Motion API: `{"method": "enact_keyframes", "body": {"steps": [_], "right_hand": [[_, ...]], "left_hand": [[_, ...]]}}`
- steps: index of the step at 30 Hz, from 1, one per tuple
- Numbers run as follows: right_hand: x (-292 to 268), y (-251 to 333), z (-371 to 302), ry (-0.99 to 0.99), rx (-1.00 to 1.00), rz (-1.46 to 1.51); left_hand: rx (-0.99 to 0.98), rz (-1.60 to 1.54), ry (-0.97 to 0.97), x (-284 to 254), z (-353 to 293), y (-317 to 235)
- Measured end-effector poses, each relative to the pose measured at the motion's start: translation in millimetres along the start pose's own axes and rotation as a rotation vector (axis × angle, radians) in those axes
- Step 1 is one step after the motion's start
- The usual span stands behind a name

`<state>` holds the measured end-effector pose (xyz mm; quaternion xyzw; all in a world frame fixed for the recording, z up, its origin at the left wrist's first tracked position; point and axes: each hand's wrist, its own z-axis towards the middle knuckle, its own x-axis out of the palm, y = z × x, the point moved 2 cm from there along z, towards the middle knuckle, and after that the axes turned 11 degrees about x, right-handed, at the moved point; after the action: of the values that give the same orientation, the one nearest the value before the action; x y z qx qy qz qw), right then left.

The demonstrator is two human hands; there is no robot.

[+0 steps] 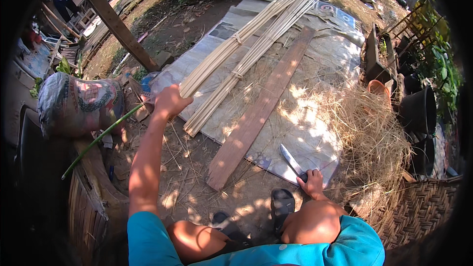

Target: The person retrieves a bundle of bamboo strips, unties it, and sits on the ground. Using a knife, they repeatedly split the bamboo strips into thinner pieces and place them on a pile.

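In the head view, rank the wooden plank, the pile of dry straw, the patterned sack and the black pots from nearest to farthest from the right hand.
1. Pile of dry straw, just right of the right hand.
2. Wooden plank, to its left.
3. Black pots, far right.
4. Patterned sack, far left.

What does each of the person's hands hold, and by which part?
The left hand grips a long thin green bamboo strip at its upper end. The right hand holds a broad-bladed knife by its handle, blade resting on the ground sheet.
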<state>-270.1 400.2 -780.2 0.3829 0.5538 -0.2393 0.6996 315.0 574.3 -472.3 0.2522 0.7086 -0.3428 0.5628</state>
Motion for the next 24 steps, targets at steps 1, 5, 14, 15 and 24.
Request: {"method": "enact_keyframes", "body": {"steps": [1, 5, 14, 15, 24], "right_hand": [[0.6, 0.2, -2.8, 0.04, 0.005, 0.026], [0.2, -7.0, 1.5, 0.052, 0.07, 0.028], [-16.6, 64.6, 86.4, -0.094, 0.149, 0.405], [-25.4, 101.9, 106.2, 0.019, 0.07, 0.451], [1.4, 223.5, 120.6, 0.19, -0.14, 0.642]], "left_hand": [[-0.055, -0.024, -0.026, -4.7, -31.9, -13.7], [0.043, -0.264, 0.05, 58.2, -115.9, -28.1], [0.032, -0.546, 0.505, 206.2, -337.1, -50.6], [0.004, -0.536, 0.448, 215.4, -345.7, -39.4], [0.028, -0.476, 0.302, 243.4, -357.1, -39.0]]}}
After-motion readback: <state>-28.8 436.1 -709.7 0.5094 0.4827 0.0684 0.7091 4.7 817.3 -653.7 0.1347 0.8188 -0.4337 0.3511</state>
